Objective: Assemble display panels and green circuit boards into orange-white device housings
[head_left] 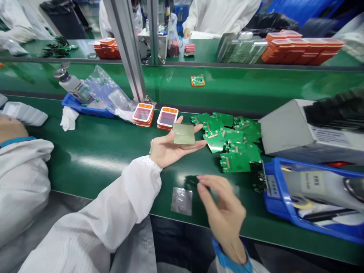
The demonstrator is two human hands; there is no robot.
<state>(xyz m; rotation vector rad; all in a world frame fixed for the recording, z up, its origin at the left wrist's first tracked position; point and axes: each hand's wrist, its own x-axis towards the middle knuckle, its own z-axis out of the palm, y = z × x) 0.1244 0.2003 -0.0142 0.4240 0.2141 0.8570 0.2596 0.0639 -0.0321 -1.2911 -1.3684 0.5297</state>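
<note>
My left hand (173, 149) is palm up with its fingers spread. It supports a flat, square, grey-green glassy panel (184, 134), perhaps a small display screen. Near the bench's front edge, my right hand (223, 210) is closed in a pinch, thumb against forefinger; whether anything is between the tips I cannot make out. A square of clear film (181, 201) lies on the green bench just left of it. Beyond my left fingertips spreads a loose pile of green circuit boards (230, 136). Behind my left hand stand two small stacks of orange-rimmed frames, a left one (143, 114) and a right one (167, 117).
On the right, a blue tray (280, 204) holds a bottle and pens, with a white box (287, 127) behind it. A blue tray (91, 112) with a pump bottle (72, 83) is at left. A metal post (127, 49) rises ahead. A co-worker's sleeve (25, 182) is at far left.
</note>
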